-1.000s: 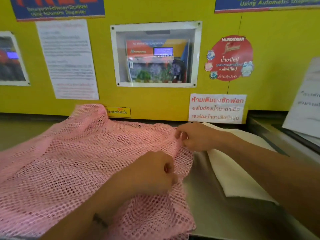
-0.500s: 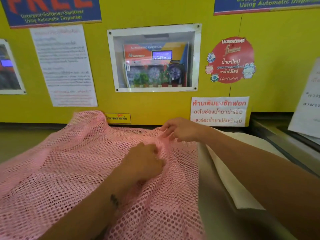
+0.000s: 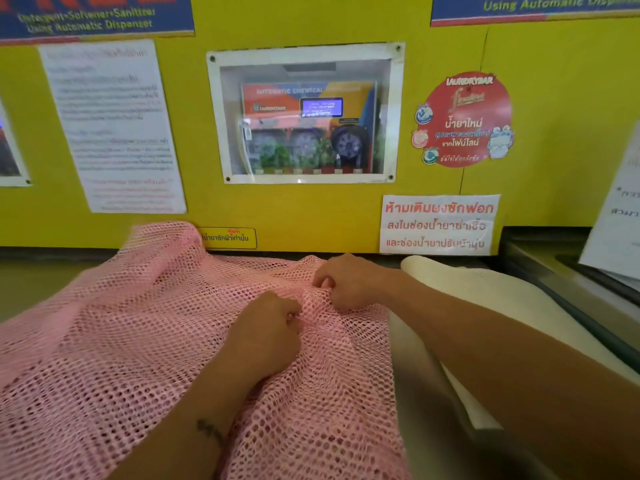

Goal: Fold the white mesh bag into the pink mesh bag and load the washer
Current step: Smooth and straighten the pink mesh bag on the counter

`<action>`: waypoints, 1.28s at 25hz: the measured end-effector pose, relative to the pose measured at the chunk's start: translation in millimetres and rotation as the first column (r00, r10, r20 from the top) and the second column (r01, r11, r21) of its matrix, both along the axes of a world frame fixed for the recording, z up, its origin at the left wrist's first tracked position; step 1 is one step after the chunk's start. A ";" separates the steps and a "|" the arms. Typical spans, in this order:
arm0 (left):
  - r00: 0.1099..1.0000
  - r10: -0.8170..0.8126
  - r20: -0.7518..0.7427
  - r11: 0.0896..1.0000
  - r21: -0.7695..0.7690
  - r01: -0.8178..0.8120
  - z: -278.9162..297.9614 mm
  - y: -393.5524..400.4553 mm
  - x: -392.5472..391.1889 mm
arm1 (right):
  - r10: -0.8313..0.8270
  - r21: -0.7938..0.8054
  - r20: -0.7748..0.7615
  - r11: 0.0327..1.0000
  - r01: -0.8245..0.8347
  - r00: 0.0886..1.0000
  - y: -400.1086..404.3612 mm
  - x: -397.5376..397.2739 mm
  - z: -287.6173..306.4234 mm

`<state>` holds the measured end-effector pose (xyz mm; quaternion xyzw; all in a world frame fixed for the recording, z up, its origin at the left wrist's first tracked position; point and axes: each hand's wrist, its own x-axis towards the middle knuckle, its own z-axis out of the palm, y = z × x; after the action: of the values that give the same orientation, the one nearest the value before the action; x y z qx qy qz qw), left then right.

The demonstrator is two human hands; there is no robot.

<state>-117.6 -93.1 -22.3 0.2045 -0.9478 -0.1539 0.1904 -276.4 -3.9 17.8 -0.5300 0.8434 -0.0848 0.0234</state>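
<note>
Both the left hand (image 3: 266, 336) and right hand (image 3: 341, 282) pinch the limp, light pink bag (image 3: 145, 341) near its 1 o'clock edge, white bag (image 3: 485, 299) lying at 3 o'clock on the counter (image 3: 420, 403).

A laundromat: wall-mounted detergent dispenser (image 3: 306, 128), laundry stickers (image 3: 464, 119)

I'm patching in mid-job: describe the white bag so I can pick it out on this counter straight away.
Start at the yellow wall with the white-framed dispenser window, then drop to the grey metal counter below it. The white mesh bag lies flat at the right, partly under the person's right forearm. Unlike the pink open-weave mesh bag beside it, it is cream-white, fine-textured, and in neither hand.
</note>
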 end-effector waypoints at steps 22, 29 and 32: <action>0.859 -0.435 0.270 0.895 0.229 0.382 29.9 39.1 -4.3 | -0.145 0.105 0.008 0.984 0.143 0.989 51.6 -28.3 11.6; 0.974 -0.226 -0.006 0.957 -0.190 0.221 40.1 74.3 19.0 | -0.155 0.094 -0.281 0.978 0.188 0.947 57.7 -42.6 27.5; 0.960 -0.229 0.161 0.973 0.025 0.228 45.7 116.1 36.1 | -0.155 0.248 -0.313 0.939 0.238 0.937 64.6 -42.2 31.5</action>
<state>-81.5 23.0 23.4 0.1059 -0.9770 -0.1605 0.0927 -318.6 60.7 49.3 -0.4401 0.8903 0.1124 -0.0335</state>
